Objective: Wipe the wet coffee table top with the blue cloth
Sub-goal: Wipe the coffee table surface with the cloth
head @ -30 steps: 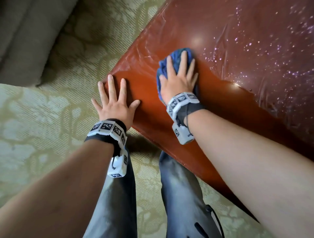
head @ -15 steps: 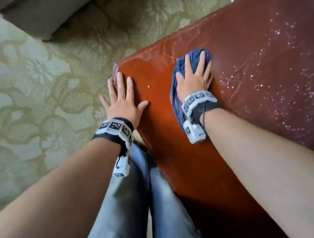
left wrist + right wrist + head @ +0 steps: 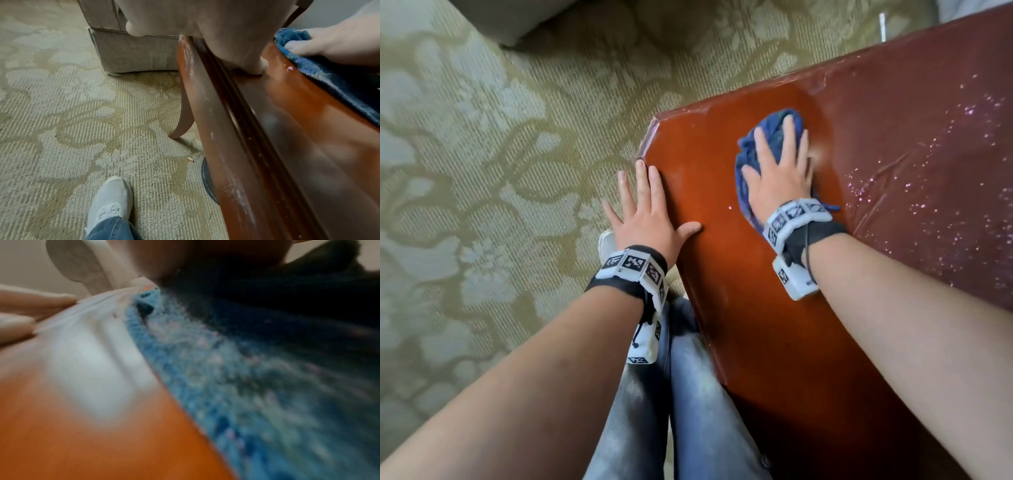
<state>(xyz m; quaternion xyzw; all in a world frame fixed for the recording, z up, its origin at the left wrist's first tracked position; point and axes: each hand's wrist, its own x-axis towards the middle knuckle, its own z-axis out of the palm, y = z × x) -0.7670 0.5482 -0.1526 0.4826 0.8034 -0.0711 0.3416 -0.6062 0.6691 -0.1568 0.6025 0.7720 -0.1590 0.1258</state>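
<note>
The coffee table (image 3: 722,291) has a glossy red-brown top with water droplets (image 3: 945,205) scattered over its right part. My right hand (image 3: 779,171) lies flat with spread fingers on the bunched blue cloth (image 3: 774,128) and presses it onto the top, left of the droplets. My left hand (image 3: 650,212) rests flat and open on the table's near-left edge by the corner. The left wrist view shows the cloth (image 3: 329,78) under the right hand (image 3: 339,43). The right wrist view is blurred, with cloth (image 3: 246,386) on wood (image 3: 82,434).
Patterned beige carpet (image 3: 482,171) surrounds the table. A grey upholstered seat (image 3: 127,48) stands beyond the table's corner. Below are the curved table leg (image 3: 185,113), my white shoe (image 3: 111,199) and a small scrap (image 3: 190,159) on the carpet. My jeans-clad legs (image 3: 688,411) are against the table's side.
The right hand has slid the cloth slightly rightward toward the droplets, and the cloth is now bunched under the palm. The left hand stays flat near the corner. The head view has shifted.
</note>
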